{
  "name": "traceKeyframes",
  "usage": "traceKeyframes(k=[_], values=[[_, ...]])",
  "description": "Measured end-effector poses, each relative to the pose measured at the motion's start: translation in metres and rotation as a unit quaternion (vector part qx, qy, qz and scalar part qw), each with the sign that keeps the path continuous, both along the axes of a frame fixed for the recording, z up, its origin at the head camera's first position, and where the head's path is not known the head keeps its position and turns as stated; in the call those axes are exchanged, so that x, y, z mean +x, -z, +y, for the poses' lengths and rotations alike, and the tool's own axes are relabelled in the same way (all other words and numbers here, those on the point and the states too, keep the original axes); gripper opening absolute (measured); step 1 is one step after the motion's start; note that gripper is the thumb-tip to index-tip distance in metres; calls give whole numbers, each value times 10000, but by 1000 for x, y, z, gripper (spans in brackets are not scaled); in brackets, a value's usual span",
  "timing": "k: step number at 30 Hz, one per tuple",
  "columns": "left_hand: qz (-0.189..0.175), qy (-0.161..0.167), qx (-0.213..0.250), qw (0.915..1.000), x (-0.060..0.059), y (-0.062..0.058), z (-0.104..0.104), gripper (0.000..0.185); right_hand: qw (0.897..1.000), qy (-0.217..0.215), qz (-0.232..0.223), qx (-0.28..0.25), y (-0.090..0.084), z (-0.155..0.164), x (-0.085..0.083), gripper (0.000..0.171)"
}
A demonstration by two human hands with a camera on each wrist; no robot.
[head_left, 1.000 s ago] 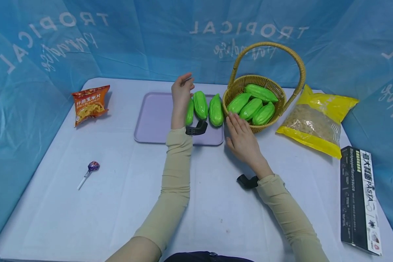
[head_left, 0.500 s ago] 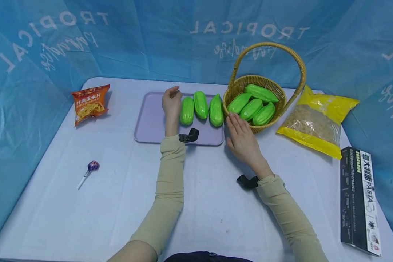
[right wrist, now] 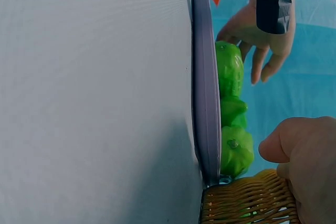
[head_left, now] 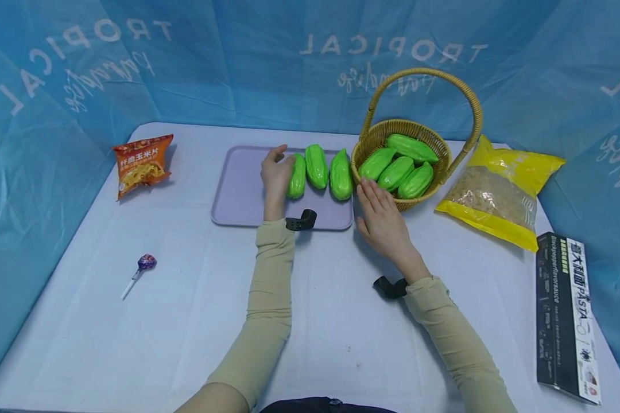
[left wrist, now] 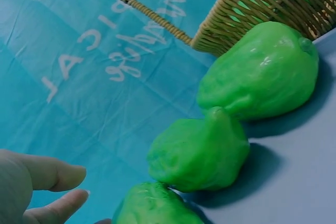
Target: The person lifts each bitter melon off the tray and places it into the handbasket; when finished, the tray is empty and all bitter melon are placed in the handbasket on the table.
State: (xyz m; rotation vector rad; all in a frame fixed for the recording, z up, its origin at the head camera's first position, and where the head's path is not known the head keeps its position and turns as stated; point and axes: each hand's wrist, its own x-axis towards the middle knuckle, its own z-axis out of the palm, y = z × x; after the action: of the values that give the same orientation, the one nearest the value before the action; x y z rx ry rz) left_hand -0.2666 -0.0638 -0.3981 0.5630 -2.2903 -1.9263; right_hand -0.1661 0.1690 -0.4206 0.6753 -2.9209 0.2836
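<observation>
Setting: a white-covered table (head_left: 134, 344) is standing inside blue cloth walls printed with pale lettering.
Tray: a lilac tray (head_left: 237, 189) is lying near the far middle of the table, serving here as the landmark.
Gourds on the tray: three green gourds are lying side by side on the tray's right half: the left gourd (head_left: 297, 176), the middle gourd (head_left: 317, 165) and the right gourd (head_left: 341, 175).
Left hand: the left hand (head_left: 276, 175) is resting over the tray, against the left side of the left gourd; its fingers are lying relaxed and slightly apart, not curling round anything, as the left wrist view is also showing.
Right hand: the right hand (head_left: 384, 221) is lying flat on the table just off the tray's right edge, fingers straight and close together, fingertips reaching the basket's near wall.
Basket: a wicker basket (head_left: 364, 146) with a tall handle is standing just to the right of the tray, touching or almost touching the right gourd.
Basket contents: four more green gourds (head_left: 396, 171) are lying in it.
Chip packet: an orange snack packet (head_left: 142, 163) is lying well to the left of the tray.
Lollipop: a lollipop (head_left: 142, 268) is lying left of the tray and nearer the person.
Yellow bag: a yellow bag (head_left: 498, 189) is lying beyond the basket, to the tray's right.
Pasta box: a black pasta box (head_left: 565, 315) is lying farthest right of the tray, near the table's edge.
</observation>
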Motion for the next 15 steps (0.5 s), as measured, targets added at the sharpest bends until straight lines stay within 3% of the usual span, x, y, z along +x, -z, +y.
traceKeyframes(k=[9,15], values=[[-259,449,-329,9981,-3,9,4,50,10000,-24,65,8,2,0,-1,64],[-232,586,-466,9969,-2,13,5,57,9999,-58,140,-42,1,0,1,64]])
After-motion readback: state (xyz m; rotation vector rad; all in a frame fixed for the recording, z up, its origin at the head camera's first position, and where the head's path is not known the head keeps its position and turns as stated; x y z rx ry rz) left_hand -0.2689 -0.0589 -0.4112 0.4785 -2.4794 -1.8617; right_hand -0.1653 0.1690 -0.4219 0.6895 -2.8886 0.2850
